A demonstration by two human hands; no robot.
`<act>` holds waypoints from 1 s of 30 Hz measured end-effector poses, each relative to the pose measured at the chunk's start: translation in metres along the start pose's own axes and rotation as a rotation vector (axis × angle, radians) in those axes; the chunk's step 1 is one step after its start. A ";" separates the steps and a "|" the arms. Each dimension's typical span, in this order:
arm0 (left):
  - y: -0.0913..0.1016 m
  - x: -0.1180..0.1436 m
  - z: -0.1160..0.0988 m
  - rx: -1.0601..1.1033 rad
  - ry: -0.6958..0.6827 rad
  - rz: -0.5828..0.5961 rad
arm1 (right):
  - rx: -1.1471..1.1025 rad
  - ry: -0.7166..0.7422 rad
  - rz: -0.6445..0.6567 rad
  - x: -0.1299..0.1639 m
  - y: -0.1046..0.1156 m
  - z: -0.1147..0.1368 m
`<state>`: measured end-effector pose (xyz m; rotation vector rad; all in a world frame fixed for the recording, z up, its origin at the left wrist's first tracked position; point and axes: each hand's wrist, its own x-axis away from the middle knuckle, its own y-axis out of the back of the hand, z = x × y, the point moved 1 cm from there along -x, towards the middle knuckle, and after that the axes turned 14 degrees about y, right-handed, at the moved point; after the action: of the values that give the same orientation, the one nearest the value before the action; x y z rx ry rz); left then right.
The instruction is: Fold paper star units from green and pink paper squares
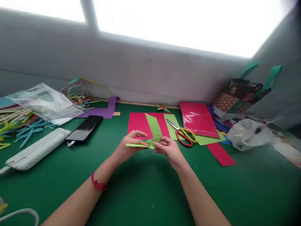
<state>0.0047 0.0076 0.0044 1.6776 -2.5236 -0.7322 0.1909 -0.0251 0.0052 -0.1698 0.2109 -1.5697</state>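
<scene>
Two bare forearms reach in over the green table mat (145, 194), the left wrist wearing a red string bracelet (98, 184). Both hands meet at the middle: the left hand (128, 146) and the right hand (168, 149) pinch a folded light-green paper strip (150, 141), lifted just above the mat. Behind it lies a pink paper sheet (137, 123). Red-and-yellow-handled scissors (184, 134) rest to the right, a black phone (84, 128) to the left beside a white zip pencil case (35, 152).
</scene>
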 end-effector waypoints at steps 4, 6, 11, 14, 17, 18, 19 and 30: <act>-0.012 -0.001 -0.001 0.171 0.089 -0.051 | -0.014 0.034 -0.009 0.000 0.000 0.000; -0.018 -0.001 -0.001 0.283 0.157 -0.098 | -0.014 0.049 -0.016 0.000 -0.002 0.000; -0.030 0.000 0.001 0.507 0.346 -0.238 | -0.027 0.072 -0.019 0.003 -0.008 -0.001; -0.033 0.001 -0.001 0.555 0.367 -0.266 | -0.041 0.080 -0.027 0.005 -0.009 -0.003; -0.036 0.002 -0.004 0.559 0.378 -0.291 | -0.044 0.084 -0.020 0.005 -0.010 -0.006; -0.036 0.002 -0.005 0.556 0.380 -0.305 | -0.043 0.086 -0.013 0.005 -0.010 -0.007; -0.037 0.003 -0.006 0.553 0.380 -0.319 | -0.044 0.088 -0.002 0.005 -0.010 -0.009; -0.040 0.006 -0.001 0.396 0.350 -0.436 | -0.080 0.128 0.078 0.010 -0.017 -0.016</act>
<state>0.0369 -0.0104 -0.0112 2.2755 -2.1768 0.0811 0.1704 -0.0351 -0.0061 -0.1219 0.3771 -1.4966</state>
